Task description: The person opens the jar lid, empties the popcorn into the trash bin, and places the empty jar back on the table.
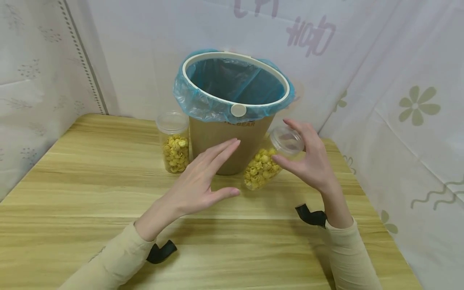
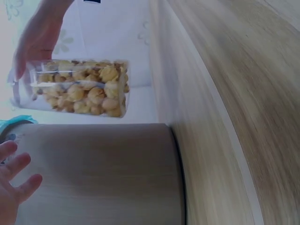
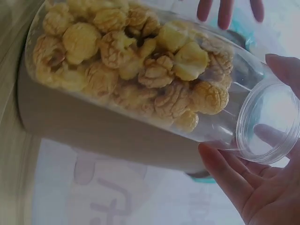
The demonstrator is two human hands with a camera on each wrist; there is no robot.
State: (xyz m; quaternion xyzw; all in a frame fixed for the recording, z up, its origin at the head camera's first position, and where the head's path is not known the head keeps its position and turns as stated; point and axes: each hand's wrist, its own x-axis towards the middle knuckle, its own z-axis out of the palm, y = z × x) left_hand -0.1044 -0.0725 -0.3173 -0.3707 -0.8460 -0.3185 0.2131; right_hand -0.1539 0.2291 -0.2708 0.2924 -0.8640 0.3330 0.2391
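Left hand (image 1: 197,183): fingers straight, grip spread, hovering above the desk (image 1: 72,193). Right hand (image 1: 308,159): grip pinching the tilted popcorn jar (image 1: 266,163) at its lid end, beside the lined bin (image 1: 232,108). Second jar (image 1: 174,141) stands left of the bin.

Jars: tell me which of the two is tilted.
The jar right of the bin, held near its lid by the right hand. The other jar, left of the bin, stands upright, untouched.

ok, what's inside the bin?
A blue liner bag lines the bin and folds over its rim. Only the upper inside walls show, with nothing visible on them. The bottom is hidden by the rim, so contents there cannot be told.
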